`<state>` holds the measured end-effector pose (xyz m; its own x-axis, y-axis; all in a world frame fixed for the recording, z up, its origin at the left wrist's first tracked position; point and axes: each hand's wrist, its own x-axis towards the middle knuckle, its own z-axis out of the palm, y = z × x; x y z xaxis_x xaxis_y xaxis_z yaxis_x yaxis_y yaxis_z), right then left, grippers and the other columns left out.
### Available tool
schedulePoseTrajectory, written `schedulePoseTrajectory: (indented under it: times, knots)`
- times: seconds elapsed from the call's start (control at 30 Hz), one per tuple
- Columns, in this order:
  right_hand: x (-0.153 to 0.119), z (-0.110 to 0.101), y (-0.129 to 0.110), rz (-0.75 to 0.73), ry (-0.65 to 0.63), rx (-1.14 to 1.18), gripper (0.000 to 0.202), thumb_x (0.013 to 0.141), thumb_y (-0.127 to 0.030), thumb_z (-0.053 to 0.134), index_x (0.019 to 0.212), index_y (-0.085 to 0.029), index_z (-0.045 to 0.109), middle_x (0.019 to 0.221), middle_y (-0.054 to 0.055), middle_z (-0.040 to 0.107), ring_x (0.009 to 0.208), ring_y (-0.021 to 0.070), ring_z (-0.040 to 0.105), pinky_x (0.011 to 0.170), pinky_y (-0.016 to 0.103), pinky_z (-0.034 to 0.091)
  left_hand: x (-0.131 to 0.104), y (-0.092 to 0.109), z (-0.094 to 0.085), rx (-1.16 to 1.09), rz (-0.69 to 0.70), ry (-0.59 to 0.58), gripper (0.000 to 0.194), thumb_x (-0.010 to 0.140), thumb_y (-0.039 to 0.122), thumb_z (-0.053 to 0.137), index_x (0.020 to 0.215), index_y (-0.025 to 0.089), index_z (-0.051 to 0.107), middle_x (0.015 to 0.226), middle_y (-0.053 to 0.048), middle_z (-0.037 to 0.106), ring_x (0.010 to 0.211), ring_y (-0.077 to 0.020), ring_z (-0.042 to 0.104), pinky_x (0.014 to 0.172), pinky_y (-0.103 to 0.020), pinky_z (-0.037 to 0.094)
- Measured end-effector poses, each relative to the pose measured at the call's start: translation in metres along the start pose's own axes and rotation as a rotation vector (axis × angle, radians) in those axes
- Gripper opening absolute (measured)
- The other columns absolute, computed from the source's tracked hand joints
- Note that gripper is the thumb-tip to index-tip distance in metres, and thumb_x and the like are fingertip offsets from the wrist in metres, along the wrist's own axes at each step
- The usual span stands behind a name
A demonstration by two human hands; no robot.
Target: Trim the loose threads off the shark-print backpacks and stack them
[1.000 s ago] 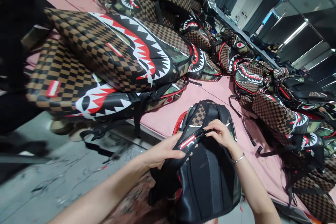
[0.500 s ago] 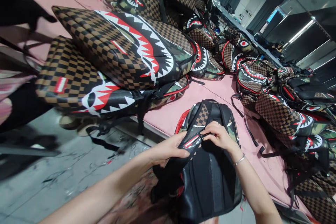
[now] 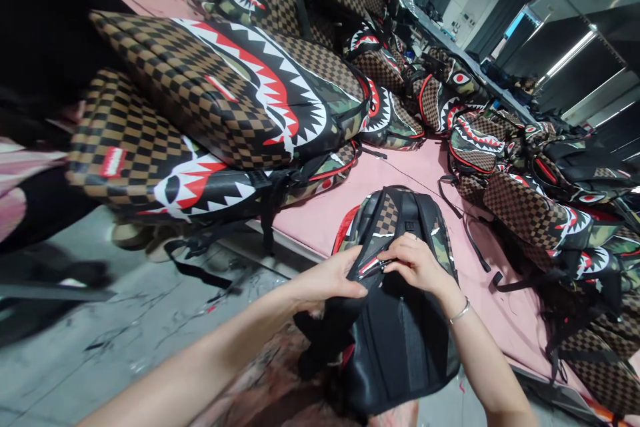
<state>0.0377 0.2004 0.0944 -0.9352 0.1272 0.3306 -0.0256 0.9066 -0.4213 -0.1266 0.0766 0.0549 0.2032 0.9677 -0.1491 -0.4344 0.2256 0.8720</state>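
Note:
A black-backed backpack [image 3: 400,347] with checkered and camouflage patches lies back side up, partly on the pink table and reaching over its near edge toward me. My left hand [image 3: 333,280] is closed round one of its shoulder straps [image 3: 357,270], thumb on top. On that strap sits a small red and white label [image 3: 370,265]. My right hand [image 3: 413,261] pinches the strap just beside the label, its fingertips close to those of my left hand. What lies right between the right fingertips is too small to make out.
Two stacked checkered shark-mouth backpacks [image 3: 240,90] lie at the left of the pink table [image 3: 400,170]. More such backpacks [image 3: 530,213] are piled on the right and far back. Loose straps [image 3: 473,240] trail over the tabletop. A dark-clothed person [image 3: 45,27] is at the left edge.
Both hands stay on the strap. The right hand has shifted slightly, and the label has turned and is less visible. The view has moved a little.

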Motion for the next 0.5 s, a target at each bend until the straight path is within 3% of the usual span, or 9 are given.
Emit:
schedulePoseTrajectory:
  times: [0.13, 0.33, 0.5]
  knots:
    - [-0.016, 0.005, -0.010, 0.053, 0.121, -0.062, 0.018, 0.086, -0.030, 0.054, 0.095, -0.017, 0.063, 0.078, 0.005, 0.063, 0.075, 0.0162, 0.056, 0.070, 0.031, 0.043, 0.002, -0.002, 0.003, -0.029, 0.040, -0.007, 0.054, 0.052, 0.014, 0.075, 0.102, 0.018, 0.054, 0.095, -0.001, 0.059, 0.095, -0.0207, 0.052, 0.076, -0.027, 0.038]
    - [-0.046, 0.016, -0.036, 0.322, 0.350, -0.092, 0.017, 0.086, -0.024, 0.054, 0.100, -0.019, 0.062, 0.082, 0.005, 0.064, 0.078, 0.0169, 0.058, 0.070, 0.031, 0.046, 0.006, -0.008, 0.008, -0.079, 0.093, -0.028, 0.062, 0.056, 0.018, 0.075, 0.113, 0.018, 0.052, 0.108, -0.004, 0.059, 0.102, -0.0215, 0.051, 0.085, -0.030, 0.037]
    - [-0.056, 0.023, -0.054, 0.404, 0.395, -0.180, 0.019, 0.086, -0.024, 0.053, 0.102, -0.020, 0.062, 0.083, 0.006, 0.064, 0.078, 0.0172, 0.058, 0.070, 0.031, 0.047, 0.010, -0.015, 0.013, -0.077, 0.107, -0.004, 0.061, 0.058, 0.020, 0.075, 0.114, 0.019, 0.050, 0.113, -0.006, 0.058, 0.106, -0.0236, 0.049, 0.091, -0.035, 0.035]
